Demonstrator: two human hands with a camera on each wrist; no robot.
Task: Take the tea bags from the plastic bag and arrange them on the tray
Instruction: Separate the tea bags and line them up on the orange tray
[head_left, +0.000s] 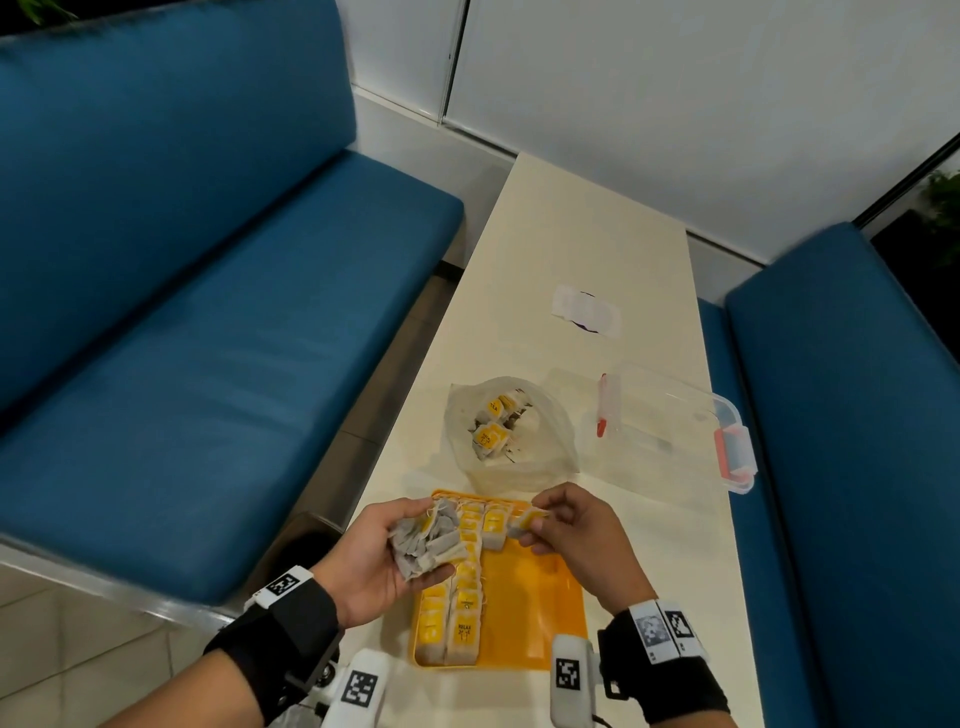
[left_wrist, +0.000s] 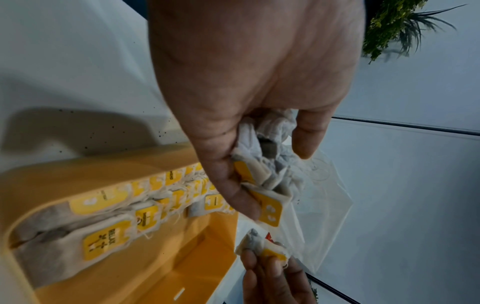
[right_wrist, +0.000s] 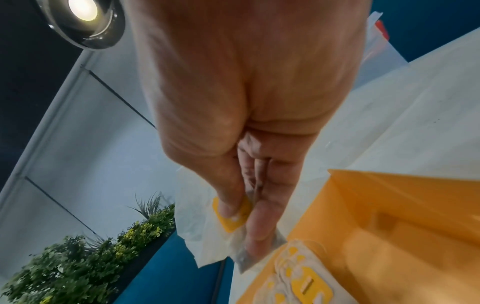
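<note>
A: Head view first — where are the tea bags?

B: Take the yellow tray (head_left: 540, 613) as the landmark. Rows of tea bags (head_left: 457, 618) lie along its left side. The left hand (head_left: 384, 556), above the tray's far-left corner, has its fingers curled round a bunch of tea bags (head_left: 426, 543). The right hand (head_left: 566, 530), over the far edge, pinches a single tea bag (head_left: 524, 521). Just beyond the tray sits the plastic bag (head_left: 511, 431), with more tea bags inside; a clear lidded box (head_left: 685, 421) lies right of that bag.

A: And the left wrist view?

B: Thumb and fingers (left_wrist: 233, 185) clamp the bunch above the tray (left_wrist: 145, 273); the right hand's fingertips (left_wrist: 259, 265) grip the single bag beside it.

A: Right wrist?

B: Thumb pressed against fingers (right_wrist: 259, 222), nipping the yellow-tagged bag (right_wrist: 233, 220) over the tray's edge (right_wrist: 389, 185).
</note>
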